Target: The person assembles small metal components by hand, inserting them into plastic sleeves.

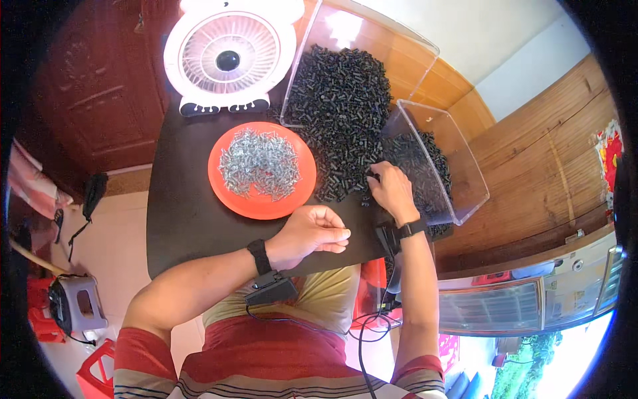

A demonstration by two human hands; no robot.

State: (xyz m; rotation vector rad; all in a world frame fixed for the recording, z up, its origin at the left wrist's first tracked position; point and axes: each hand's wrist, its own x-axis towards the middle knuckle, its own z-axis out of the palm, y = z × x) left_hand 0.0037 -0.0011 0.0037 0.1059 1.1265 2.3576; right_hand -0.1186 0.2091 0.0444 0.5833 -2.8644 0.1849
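My left hand point(311, 234) rests on the dark table point(183, 213) near its front edge, fingers curled in; whether something small is pinched in it I cannot tell. My right hand point(392, 189) reaches into the heap of small black parts point(342, 113), its fingertips touching them beside the lower clear box point(458, 156). An orange plate point(226, 193) holding a pile of silvery screws point(259, 161) lies just left of the black heap, beyond my left hand. Both wrists wear black bands.
A white table fan point(229, 56) stands at the table's far edge. A second clear box point(362, 40) lies tipped behind the black heap. Wooden panelling runs along the right. A small grey stool point(78, 302) and red stools stand on the floor at left.
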